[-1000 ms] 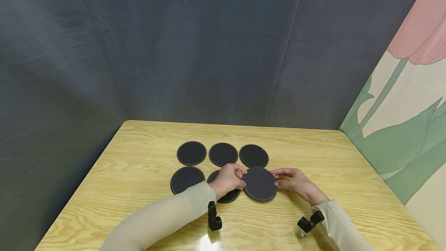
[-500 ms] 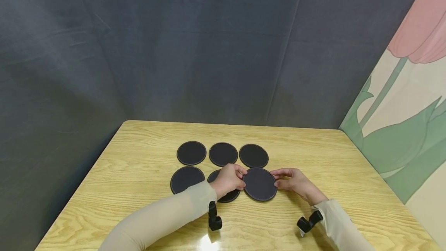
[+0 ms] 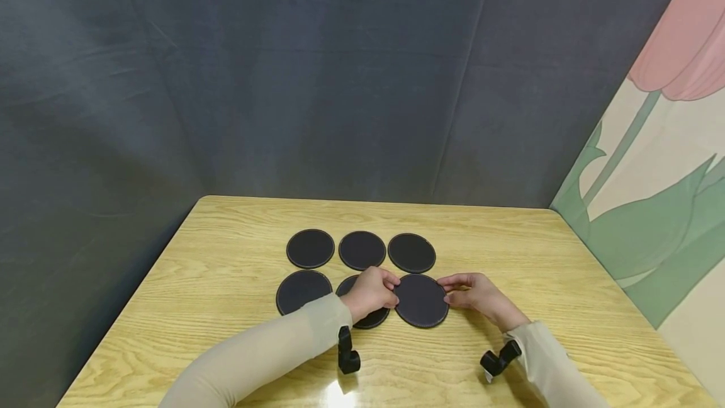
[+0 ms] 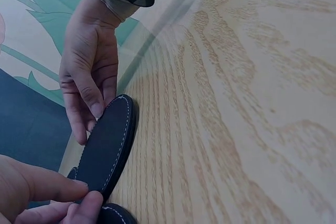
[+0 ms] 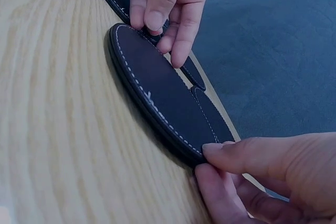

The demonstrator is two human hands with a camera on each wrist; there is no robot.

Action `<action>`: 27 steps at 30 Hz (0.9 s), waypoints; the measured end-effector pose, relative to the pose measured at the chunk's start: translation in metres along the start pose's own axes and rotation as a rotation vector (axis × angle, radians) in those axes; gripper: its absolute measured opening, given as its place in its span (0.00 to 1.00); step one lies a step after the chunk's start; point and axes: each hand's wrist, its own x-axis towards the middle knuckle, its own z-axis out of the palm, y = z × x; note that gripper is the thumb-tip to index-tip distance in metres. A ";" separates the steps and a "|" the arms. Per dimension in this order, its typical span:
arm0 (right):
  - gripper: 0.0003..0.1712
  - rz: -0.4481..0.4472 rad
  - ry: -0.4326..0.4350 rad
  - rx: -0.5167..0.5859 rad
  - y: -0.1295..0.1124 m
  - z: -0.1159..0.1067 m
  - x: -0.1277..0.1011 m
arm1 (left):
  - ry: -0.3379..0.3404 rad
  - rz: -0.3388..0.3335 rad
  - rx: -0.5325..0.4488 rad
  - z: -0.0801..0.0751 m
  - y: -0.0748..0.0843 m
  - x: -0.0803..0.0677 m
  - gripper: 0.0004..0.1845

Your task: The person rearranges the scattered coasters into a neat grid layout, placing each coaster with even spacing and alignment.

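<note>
Wooden table point(image 3: 510, 257): fingers point(image 5: 157, 19) of both hands pinching black coaster point(image 3: 421, 300).

Head view: high, looks forward and down over whole worktop point(image 3: 510, 250), far back, dark backdrop behind. Left wrist view: very low, close, skims worktop toward right hand point(image 4: 86, 72). Right wrist view: same low skim, close, faces opposite way toward left hand point(image 5: 168, 9). All three share near-right coaster point(image 3: 421, 300) held between both hands.
</note>
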 end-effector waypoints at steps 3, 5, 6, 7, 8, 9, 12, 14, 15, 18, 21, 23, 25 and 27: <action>0.27 0.011 0.006 0.000 0.000 0.000 0.001 | 0.004 -0.001 -0.001 0.001 0.000 0.000 0.19; 0.27 0.016 0.006 -0.004 0.001 0.000 0.001 | 0.006 -0.002 0.001 0.001 -0.001 0.000 0.19; 0.27 0.018 0.007 -0.006 0.001 0.000 0.001 | 0.007 -0.003 0.001 0.001 -0.001 0.000 0.19; 0.27 0.021 0.008 -0.009 0.000 0.000 0.001 | 0.006 -0.005 0.000 0.000 -0.001 0.000 0.20; 0.27 0.023 0.008 -0.010 0.000 0.000 0.001 | 0.007 -0.007 -0.001 0.000 0.000 0.000 0.19; 0.27 0.025 0.008 -0.013 0.000 0.000 0.001 | 0.005 -0.008 -0.003 0.000 0.000 0.000 0.19; 0.27 0.028 0.006 -0.009 -0.001 0.000 0.001 | -0.001 -0.010 -0.014 0.000 -0.001 0.001 0.20; 0.26 0.020 -0.003 0.006 -0.001 -0.001 0.001 | 0.000 -0.008 -0.020 0.000 -0.001 0.001 0.19; 0.25 0.003 -0.023 0.017 0.000 -0.002 0.001 | -0.002 -0.009 -0.025 0.000 0.000 0.001 0.20; 0.24 -0.013 -0.037 0.038 0.002 -0.004 0.001 | -0.004 -0.011 -0.040 0.000 0.000 0.000 0.20; 0.25 0.002 -0.023 0.027 0.000 -0.003 0.001 | -0.008 -0.017 -0.058 0.000 0.000 0.001 0.20; 0.26 0.029 0.006 0.005 -0.002 -0.001 0.001 | -0.013 -0.014 -0.065 0.000 0.000 0.001 0.20; 0.27 0.045 0.020 -0.011 -0.003 0.001 0.001 | -0.023 -0.001 -0.073 0.000 -0.001 0.001 0.19; 0.26 0.046 0.018 -0.024 -0.004 0.001 0.001 | -0.031 -0.002 -0.082 0.000 -0.002 0.002 0.18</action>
